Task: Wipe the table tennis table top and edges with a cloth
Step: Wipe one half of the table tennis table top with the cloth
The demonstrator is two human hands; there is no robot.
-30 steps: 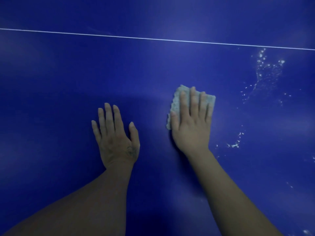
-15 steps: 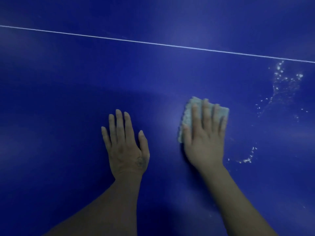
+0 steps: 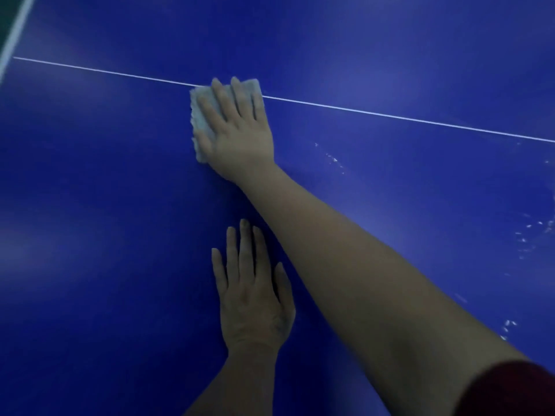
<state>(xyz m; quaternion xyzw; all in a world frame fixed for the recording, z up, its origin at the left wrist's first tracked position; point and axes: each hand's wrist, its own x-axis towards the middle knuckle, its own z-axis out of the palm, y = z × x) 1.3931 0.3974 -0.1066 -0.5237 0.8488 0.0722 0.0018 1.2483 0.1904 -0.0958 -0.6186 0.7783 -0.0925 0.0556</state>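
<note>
1. You can read no words, numbers or brand names on the blue table top (image 3: 120,235).
2. You can read no label or sign on the cloth (image 3: 199,115) either.
</note>
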